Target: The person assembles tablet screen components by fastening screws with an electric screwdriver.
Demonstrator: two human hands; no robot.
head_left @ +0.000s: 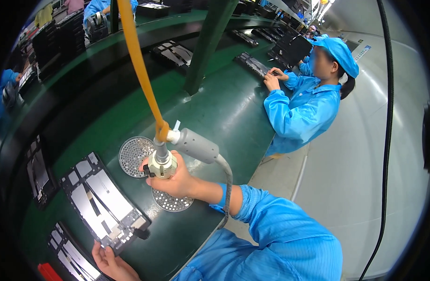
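1. One step seemed in hand: you were working a cream-and-grey corded hand tool (161, 166) beside round, perforated silver trays (173, 203) near its five and nine o'clock.
2. The next move, I judged, called for keeping it upright.
3. Your right hand (180, 182) was wrapped round the tool.
4. Your left hand (113, 264), fingers bent, touched the six o'clock end of a flat, black-framed, silver-plated device (102, 193) at your view's eight o'clock; whether it pinched, I couldn't tell.
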